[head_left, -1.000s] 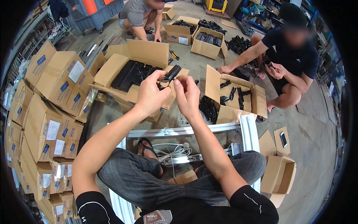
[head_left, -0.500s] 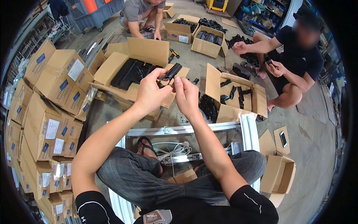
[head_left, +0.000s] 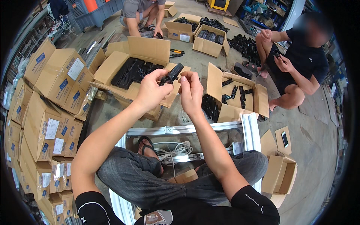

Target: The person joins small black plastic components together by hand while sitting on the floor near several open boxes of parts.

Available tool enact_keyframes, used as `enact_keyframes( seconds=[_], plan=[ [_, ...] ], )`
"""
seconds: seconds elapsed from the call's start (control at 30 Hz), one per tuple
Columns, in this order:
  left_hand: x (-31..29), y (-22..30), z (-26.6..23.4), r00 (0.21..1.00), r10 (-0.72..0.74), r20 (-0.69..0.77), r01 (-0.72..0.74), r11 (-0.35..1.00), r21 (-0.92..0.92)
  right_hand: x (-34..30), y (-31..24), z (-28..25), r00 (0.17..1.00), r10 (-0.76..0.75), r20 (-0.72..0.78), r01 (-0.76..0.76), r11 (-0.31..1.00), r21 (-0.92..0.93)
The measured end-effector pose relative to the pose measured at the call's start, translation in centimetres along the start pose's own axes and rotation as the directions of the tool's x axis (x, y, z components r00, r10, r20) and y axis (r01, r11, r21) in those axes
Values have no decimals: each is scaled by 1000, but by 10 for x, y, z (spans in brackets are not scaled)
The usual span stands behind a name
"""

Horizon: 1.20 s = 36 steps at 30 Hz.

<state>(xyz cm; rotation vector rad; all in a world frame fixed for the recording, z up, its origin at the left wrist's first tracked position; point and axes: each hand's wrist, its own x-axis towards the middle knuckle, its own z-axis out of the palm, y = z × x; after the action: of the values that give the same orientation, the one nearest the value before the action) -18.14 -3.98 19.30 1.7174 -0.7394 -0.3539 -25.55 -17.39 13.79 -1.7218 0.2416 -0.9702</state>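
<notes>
My left hand (head_left: 154, 89) is closed on a short black tubular part (head_left: 172, 74), held tilted up to the right between thumb and fingers. Beside it, my right hand (head_left: 192, 93) has curled fingers close to the part's right side; whether it pinches something small is hidden. Beyond my hands stands an open cardboard box (head_left: 149, 48) holding rows of black ribbed parts (head_left: 125, 73). On the right, another open carton (head_left: 258, 98) holds several loose black parts (head_left: 242, 97). More black pieces (head_left: 210, 107) lie beside that carton.
A silver metal frame (head_left: 183, 129) surrounds my legs. Stacked cartons (head_left: 52, 129) fill the left side. One person (head_left: 305, 62) sits at right holding a black part; another (head_left: 140, 17) crouches at the back. A phone (head_left: 285, 139) lies on cardboard near a small open box (head_left: 279, 174).
My right hand has shifted slightly right, off the black part, which has turned in my left hand. The person at right has raised a hand toward the knee and leaned back.
</notes>
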Motion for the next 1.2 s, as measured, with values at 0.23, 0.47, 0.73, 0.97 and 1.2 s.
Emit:
enact_keyframes(
  seconds=[0.23, 0.47, 0.73, 0.97, 1.2],
  plan=[
    [0, 5, -4, 976, -186, 114, 210, 942, -261, 0, -3, -2, 994, -105, -21, 107, 986, 129],
    [1, -1, -5, 977, -175, 120, 201, 947, -249, 0, -12, 1, 977, -208, 36, 208, 978, 3],
    [1, 5, -4, 971, -207, 119, 232, 934, -270, 4, 3, -8, 999, 9, -50, -9, 1000, -6],
    [4, 2, -17, 932, -263, 250, 338, 881, -333, 11, -2, -11, 997, -73, 37, 72, 997, 31],
    [7, 6, -21, 836, -299, 459, 467, 828, -312, 21, -10, -32, 865, -353, 356, 430, 888, -164]
  ],
)
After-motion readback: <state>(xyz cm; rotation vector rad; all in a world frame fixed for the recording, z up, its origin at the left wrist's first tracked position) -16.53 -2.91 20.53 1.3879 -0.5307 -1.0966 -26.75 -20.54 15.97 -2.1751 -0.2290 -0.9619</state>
